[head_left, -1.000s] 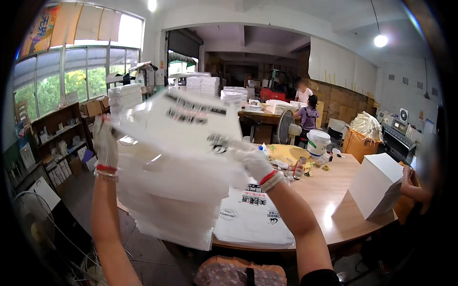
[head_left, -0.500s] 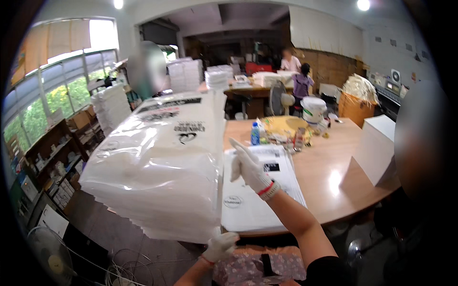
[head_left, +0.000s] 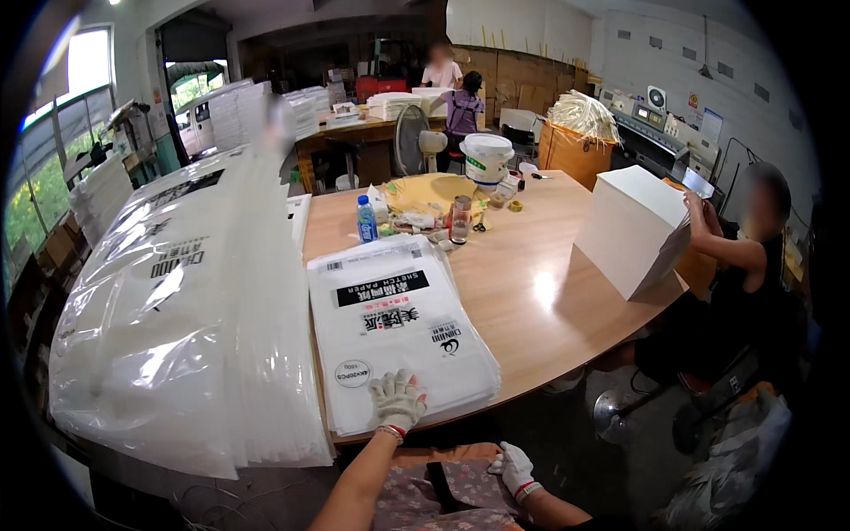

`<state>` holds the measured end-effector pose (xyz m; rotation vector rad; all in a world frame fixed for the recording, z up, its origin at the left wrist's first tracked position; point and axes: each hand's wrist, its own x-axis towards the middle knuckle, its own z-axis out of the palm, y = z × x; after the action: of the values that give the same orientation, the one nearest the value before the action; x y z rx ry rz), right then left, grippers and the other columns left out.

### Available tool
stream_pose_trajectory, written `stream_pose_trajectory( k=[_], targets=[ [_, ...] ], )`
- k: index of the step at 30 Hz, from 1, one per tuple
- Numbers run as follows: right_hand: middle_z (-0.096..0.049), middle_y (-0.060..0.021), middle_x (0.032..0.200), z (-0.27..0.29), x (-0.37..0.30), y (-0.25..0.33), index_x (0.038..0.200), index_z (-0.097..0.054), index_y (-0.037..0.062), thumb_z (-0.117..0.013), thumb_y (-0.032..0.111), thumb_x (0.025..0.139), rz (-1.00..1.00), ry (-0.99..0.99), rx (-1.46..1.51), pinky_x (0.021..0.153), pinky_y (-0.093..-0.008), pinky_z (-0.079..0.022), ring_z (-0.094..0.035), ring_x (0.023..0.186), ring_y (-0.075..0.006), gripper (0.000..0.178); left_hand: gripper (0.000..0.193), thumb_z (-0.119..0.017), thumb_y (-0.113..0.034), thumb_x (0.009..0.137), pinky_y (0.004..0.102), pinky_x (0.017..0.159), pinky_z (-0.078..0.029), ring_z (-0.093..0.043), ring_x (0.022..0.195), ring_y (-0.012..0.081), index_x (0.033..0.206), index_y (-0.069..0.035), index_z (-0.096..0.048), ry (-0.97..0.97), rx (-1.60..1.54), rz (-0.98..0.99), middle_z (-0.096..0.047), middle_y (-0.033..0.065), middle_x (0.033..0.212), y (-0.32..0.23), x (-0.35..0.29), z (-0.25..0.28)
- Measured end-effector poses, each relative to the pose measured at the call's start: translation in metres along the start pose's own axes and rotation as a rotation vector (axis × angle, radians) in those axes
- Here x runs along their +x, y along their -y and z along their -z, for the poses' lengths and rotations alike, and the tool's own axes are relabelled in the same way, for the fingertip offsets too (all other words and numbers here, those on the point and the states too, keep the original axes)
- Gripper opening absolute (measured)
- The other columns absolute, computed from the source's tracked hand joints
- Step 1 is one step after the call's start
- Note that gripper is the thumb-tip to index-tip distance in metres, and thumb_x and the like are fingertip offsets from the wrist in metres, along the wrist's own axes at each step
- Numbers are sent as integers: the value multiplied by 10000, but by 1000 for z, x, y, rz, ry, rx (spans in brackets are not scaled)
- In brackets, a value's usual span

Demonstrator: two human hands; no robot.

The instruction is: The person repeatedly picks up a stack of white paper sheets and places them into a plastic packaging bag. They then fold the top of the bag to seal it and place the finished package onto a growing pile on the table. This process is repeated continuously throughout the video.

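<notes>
My left hand [head_left: 397, 403], in a white knit glove with some bare fingertips, lies with spread fingers on the near edge of a stack of white printed bags [head_left: 478, 354]. The stack rests on the wooden table right in front of me. To its left rises a large pile of glossy, clear-and-white plastic bags [head_left: 177, 319], reaching past the table's edge. My right hand [head_left: 512, 471], also gloved, rests at the right side of my flowered apron [head_left: 403, 491]. Its fingers are loosely stretched, and no object shows in them.
On the wooden table [head_left: 522, 319] stand a blue-labelled bottle [head_left: 367, 219], a glass [head_left: 459, 219], yellow sheeting [head_left: 425, 190] and a white bucket [head_left: 487, 161]. At right, a seated person [head_left: 753, 274] handles a tall white paper stack [head_left: 630, 234]. Two people work farther back, beyond a fan [head_left: 410, 142].
My view has swung right. My right hand has drawn back from above the printed bags to my lap, while my left hand has moved up onto them. The seated person shows more fully.
</notes>
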<state>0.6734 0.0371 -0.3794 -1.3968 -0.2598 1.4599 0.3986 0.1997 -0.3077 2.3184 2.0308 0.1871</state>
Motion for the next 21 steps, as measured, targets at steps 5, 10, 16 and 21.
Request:
stream_pose_trajectory(
  k=[5, 10, 16, 21],
  targets=[
    [-617, -58, 800, 5, 9, -8, 1136, -574, 43, -481, 272, 962, 165, 129, -188, 604, -286, -526, -601, 649, -155, 303, 573, -438, -493, 864, 588, 1083, -82, -226, 1361, 324, 1351, -191, -463, -55, 10, -8, -308, 75, 1474, 1, 1, 0],
    [-605, -61, 783, 6, 11, -10, 1116, -563, 36, -501, 263, 953, 122, 119, -196, 575, -312, -541, -591, 630, -156, 286, 567, -432, -494, 862, 600, 1082, -63, -221, 1366, 312, 1348, -204, -470, -41, 29, 7, -304, 49, 1480, 0, 1, 3],
    [-631, -80, 910, -12, -7, 13, 1156, -556, 39, -470, 282, 968, 87, 65, -321, 675, -295, -547, -617, 731, -158, 318, 560, -471, -498, 836, 600, 1087, -56, -228, 1361, 321, 1307, -199, -511, -114, -10, 21, -328, 61, 1461, 6, 5, -23],
    [-626, -76, 858, 8, 14, -9, 1196, -529, 26, -489, 267, 961, 80, 104, -236, 631, -288, -548, -605, 672, -138, 338, 543, -509, -493, 811, 595, 1093, -50, -232, 1353, 339, 1270, -205, -541, -112, -30, -5, -342, 77, 1447, 3, 1, -12]
  ],
)
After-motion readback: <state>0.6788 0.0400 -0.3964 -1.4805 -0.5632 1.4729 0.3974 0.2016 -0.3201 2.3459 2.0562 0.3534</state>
